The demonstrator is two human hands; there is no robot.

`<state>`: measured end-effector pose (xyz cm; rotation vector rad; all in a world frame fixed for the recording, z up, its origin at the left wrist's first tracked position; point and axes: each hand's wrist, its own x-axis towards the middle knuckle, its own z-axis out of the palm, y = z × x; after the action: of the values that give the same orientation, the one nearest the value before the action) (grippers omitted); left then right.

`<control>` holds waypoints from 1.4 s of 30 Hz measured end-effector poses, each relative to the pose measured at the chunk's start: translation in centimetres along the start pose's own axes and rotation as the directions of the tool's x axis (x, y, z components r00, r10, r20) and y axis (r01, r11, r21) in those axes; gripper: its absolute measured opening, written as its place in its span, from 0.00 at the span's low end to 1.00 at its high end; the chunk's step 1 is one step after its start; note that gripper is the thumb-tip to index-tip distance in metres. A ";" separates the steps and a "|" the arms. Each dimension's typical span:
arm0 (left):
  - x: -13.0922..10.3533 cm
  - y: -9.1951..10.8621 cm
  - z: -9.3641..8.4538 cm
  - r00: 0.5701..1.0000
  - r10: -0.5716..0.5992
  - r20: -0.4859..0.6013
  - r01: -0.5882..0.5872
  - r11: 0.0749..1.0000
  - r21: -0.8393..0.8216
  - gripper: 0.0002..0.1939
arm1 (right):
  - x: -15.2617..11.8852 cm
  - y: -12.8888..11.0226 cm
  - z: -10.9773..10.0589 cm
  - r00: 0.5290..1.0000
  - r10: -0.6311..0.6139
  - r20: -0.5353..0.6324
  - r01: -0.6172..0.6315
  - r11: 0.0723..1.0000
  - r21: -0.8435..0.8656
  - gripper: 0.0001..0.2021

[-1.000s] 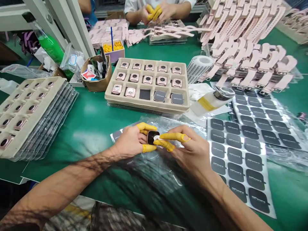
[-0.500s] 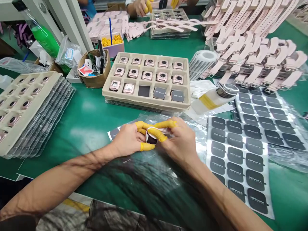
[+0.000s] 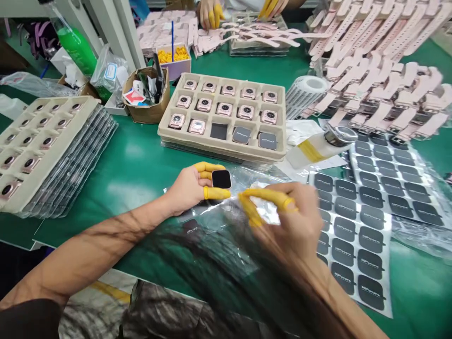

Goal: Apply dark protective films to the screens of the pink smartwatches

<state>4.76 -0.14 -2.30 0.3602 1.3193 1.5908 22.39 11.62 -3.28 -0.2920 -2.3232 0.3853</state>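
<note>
My left hand [image 3: 192, 188], with yellow finger cots, holds a small square watch body [image 3: 221, 179] with a black screen facing up. To its right, my right hand [image 3: 289, 212] is blurred, its yellow-covered thumb and forefinger close together; a crumpled whitish film [image 3: 265, 209] shows just behind them, and whether the fingers grip it is unclear. Clear plastic film lies under both hands. Beyond them a beige tray [image 3: 222, 147] carries pink watch bodies and dark square pieces in compartments. One dark sticker [image 3: 191, 228] lies near my left wrist.
Stacked trays [image 3: 81, 155] stand at the left. Dark sticker sheets [image 3: 356, 245] and a capped bottle [image 3: 310, 149] are at the right, below rows of pink straps [image 3: 370, 28]. A carton [image 3: 150, 110] sits behind. Another person's hands [image 3: 212, 14] are at the far side.
My right hand has moved away from the watch body to the right. The screen, partly covered before, now shows fully. The view has shifted slightly.
</note>
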 end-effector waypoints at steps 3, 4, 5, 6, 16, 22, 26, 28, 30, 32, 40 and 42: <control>0.1 -0.1 -0.1 1.000 -0.019 0.002 0.019 0.989 -0.146 0.28 | -0.8 -2.2 1.5 0.928 -0.220 0.300 0.094 0.919 0.384 0.18; -0.1 -0.1 -0.1 0.998 -0.055 0.010 0.056 0.985 -0.165 0.28 | -1.2 -2.6 2.1 0.898 -0.259 0.355 0.095 0.903 0.419 0.20; -0.3 -0.3 0.1 0.995 -0.098 0.022 0.100 0.980 -0.172 0.29 | -1.6 -2.6 2.7 0.889 -0.268 0.372 0.101 0.906 0.412 0.22; -0.5 -0.4 0.2 0.990 -0.138 0.036 0.142 0.974 -0.174 0.31 | -2.0 -2.6 3.2 0.895 -0.254 0.367 0.104 0.918 0.383 0.22; -0.4 -0.5 0.4 0.989 -0.123 0.088 0.138 0.970 -0.202 0.32 | -0.9 -2.9 1.0 0.935 -0.247 0.252 0.094 0.863 0.497 0.16; -1.0 -0.6 0.5 0.993 -0.054 0.105 0.046 0.996 0.077 0.34 | 0.8 -1.4 -3.0 0.802 0.286 0.524 -0.596 0.317 0.738 0.04; -1.7 -1.2 0.5 0.988 0.062 0.144 -0.121 0.886 0.448 0.30 | 1.8 0.7 -2.1 0.550 0.631 0.547 -0.779 0.149 0.609 0.18; -1.9 -1.4 0.5 0.984 0.105 0.142 -0.168 0.802 0.572 0.29 | 2.0 0.9 -1.2 0.459 0.642 0.614 -0.819 0.038 0.573 0.22; -2.0 -1.4 0.5 0.981 0.123 0.150 -0.191 0.756 0.626 0.30 | 2.1 0.6 -0.5 0.402 0.625 0.669 -0.842 -0.036 0.539 0.25; -2.0 -1.4 0.6 0.980 0.123 0.157 -0.196 0.740 0.643 0.31 | 1.9 0.1 0.0 0.371 0.620 0.692 -0.849 -0.075 0.523 0.25; -1.8 -1.2 0.6 0.983 0.106 0.147 -0.179 0.687 0.704 0.31 | 1.0 -0.6 0.5 0.381 0.636 0.671 -0.840 -0.064 0.539 0.23; -1.8 -1.1 0.7 0.983 0.109 0.148 -0.182 0.683 0.707 0.31 | 1.1 -0.7 0.4 0.379 0.637 0.672 -0.838 -0.072 0.541 0.23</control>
<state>6.66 -1.34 -2.41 1.0376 1.8474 1.0820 21.29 11.23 -2.63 -1.0920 -1.4932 2.2049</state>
